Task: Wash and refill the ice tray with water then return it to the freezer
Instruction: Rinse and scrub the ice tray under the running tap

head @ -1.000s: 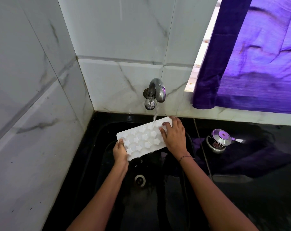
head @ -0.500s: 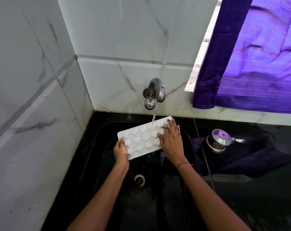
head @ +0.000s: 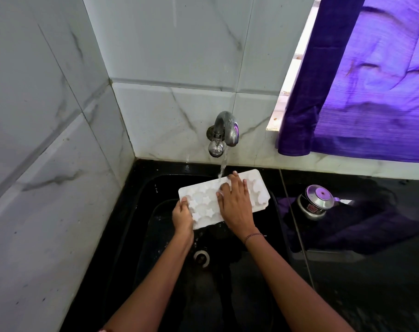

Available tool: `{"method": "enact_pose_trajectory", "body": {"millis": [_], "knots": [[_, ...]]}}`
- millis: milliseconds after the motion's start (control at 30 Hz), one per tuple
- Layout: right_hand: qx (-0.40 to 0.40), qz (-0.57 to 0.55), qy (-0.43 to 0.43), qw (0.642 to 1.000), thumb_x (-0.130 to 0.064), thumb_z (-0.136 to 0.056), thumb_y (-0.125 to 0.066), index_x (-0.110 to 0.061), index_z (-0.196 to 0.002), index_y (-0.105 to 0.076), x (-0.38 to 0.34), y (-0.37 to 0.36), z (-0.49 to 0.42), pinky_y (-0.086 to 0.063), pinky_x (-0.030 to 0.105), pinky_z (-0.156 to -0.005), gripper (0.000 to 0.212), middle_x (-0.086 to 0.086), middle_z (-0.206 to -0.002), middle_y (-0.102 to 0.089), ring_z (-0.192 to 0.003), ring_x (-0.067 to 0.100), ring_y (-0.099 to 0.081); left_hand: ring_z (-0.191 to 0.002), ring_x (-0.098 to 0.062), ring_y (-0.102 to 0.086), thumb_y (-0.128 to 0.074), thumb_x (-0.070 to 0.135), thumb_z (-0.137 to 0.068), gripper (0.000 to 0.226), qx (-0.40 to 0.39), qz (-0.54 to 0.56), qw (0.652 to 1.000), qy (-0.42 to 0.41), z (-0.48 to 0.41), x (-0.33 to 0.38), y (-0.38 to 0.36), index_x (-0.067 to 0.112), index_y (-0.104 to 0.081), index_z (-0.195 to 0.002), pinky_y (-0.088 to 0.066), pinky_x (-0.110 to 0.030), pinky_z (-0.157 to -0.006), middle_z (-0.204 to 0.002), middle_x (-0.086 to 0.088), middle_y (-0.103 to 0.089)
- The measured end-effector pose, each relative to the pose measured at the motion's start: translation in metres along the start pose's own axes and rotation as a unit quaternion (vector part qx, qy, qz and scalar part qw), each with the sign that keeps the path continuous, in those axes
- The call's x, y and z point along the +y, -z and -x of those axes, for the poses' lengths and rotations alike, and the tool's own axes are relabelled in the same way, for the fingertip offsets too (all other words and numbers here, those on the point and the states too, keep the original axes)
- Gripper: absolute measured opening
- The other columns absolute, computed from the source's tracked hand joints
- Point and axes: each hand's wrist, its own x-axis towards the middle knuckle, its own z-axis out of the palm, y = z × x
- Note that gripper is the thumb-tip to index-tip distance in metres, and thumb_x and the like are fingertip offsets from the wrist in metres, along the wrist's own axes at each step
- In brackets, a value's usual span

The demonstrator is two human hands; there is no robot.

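A white ice tray [head: 204, 202] with star-shaped moulds is held tilted over the black sink [head: 141, 236]. Water runs from the metal tap [head: 224, 130] onto the tray's far edge. My left hand [head: 182, 215] grips the tray's near left corner, thumb on top. My right hand [head: 236, 203] lies flat across the tray's middle with straight fingers pressing on the moulds, fingertips close to the stream. The right end of the tray sticks out past my right hand.
The sink drain [head: 202, 258] lies below the tray. A small metal pot with a lid [head: 317, 203] stands on the black counter [head: 371, 271] at the right. A purple curtain [head: 371, 92] hangs over the window. Marble wall tiles [head: 48, 164] close in on the left.
My right hand has slid left from the tray's right end to its middle. The tray has shifted a little right under the running water. My left hand keeps its grip.
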Motion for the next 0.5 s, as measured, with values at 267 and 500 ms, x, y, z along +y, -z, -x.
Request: {"method": "enact_pose_trajectory", "body": {"millis": [267,500], "knots": [[-0.036,0.005,0.073,0.997,-0.03,-0.094,-0.032,-0.01,-0.13,-0.049,-0.013,-0.002,0.002,-0.023,0.048,-0.115,0.044,0.018,-0.137,-0.049,-0.131,0.03,-0.044,-0.072,-0.017,-0.06,-0.04,0.024,-0.101,0.023,-0.019,0.048,0.999,0.004,-0.002,0.007,-0.01,0.012,-0.059,-0.1,-0.052,-0.035,-0.07,-0.08,-0.002,-0.062],[-0.116,0.042,0.246,0.961,-0.031,-0.095,-0.025,-0.009,-0.146,-0.029,-0.022,0.0,0.004,-0.012,0.04,-0.116,0.056,0.01,-0.154,-0.027,-0.144,0.022,-0.021,-0.078,-0.018,-0.062,-0.042,0.02,-0.1,0.025,-0.027,0.095,0.995,0.015,-0.003,0.019,-0.02,0.015,-0.061,-0.085,-0.051,-0.026,-0.072,-0.084,-0.003,-0.064]]}}
